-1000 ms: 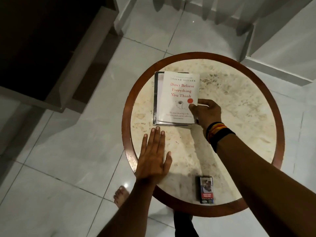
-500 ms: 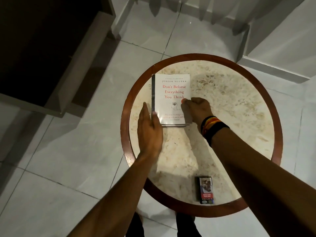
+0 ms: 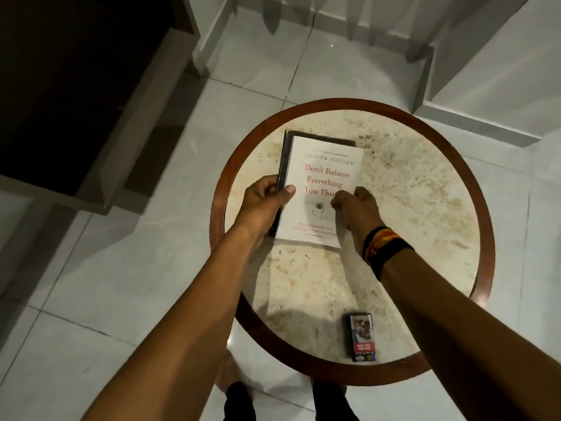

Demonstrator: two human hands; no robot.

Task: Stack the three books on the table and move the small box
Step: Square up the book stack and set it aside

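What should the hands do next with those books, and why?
Probably nudge the white book left until it squares with the dark book beneath, whose edge shows. Both hands, left and right, grip the pile; the small box waits.

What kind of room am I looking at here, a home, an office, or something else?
Probably a room in a home or hotel. A small round side table with a stone-look top and wooden rim stands on glossy white floor tiles, beside a low dark cabinet. The person appears barefoot.
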